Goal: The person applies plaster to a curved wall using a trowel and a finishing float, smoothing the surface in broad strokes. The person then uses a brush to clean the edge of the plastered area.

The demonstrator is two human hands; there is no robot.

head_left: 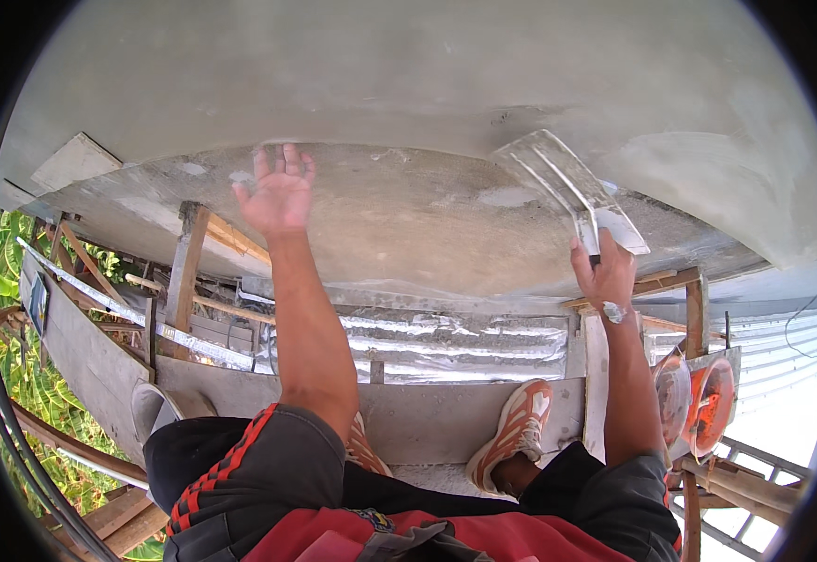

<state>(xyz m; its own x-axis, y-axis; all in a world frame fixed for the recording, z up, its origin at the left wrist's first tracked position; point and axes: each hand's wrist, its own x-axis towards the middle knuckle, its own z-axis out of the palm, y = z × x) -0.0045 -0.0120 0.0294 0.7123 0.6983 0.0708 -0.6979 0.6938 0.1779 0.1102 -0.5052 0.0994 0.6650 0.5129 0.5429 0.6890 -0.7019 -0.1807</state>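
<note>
My right hand (607,274) is closed round the handle of a plastering trowel (558,173). The trowel's long metal blade is tilted, its upper end close to the smooth grey plastered wall (408,66). Whether the blade touches the wall I cannot tell. A smear of grey marks my right wrist. To the left, my left hand (282,192) is raised with its palm showing and fingers apart, holding nothing. Its fingertips are near the line where the smooth plaster meets a rougher, browner strip (399,215).
I stand on a narrow plank (427,407) in orange-and-white shoes. Wooden posts (186,272) and braces rise at both sides. Orange buckets (708,403) hang at the right, near a ladder (745,506). A flat board (76,161) is at upper left; black cables (15,421) run down the left edge.
</note>
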